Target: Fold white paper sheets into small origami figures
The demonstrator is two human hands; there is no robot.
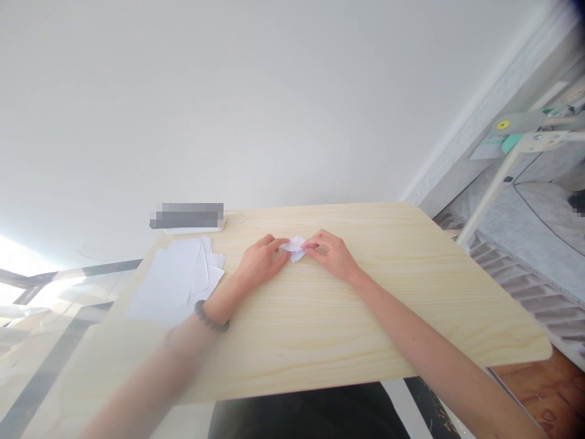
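Note:
A small folded piece of white paper (297,246) is held between my two hands, just over the middle of the table. My left hand (262,261) pinches its left side between thumb and fingers. On the opposite side, the thumb and fingertips of my right hand (333,255) close on the paper's right corner. The paper has creases and pointed flaps; its exact folded shape is too small to make out. A dark beaded bracelet (211,317) circles my left wrist.
Loose sheets of white paper (171,274) lie overlapping on the left of the pale wooden table (393,317). Behind them stands a blurred-out device (194,218) with a thin white cable. A wall rises at the table's back edge. A bed (548,207) and pale pole (491,195) are at right.

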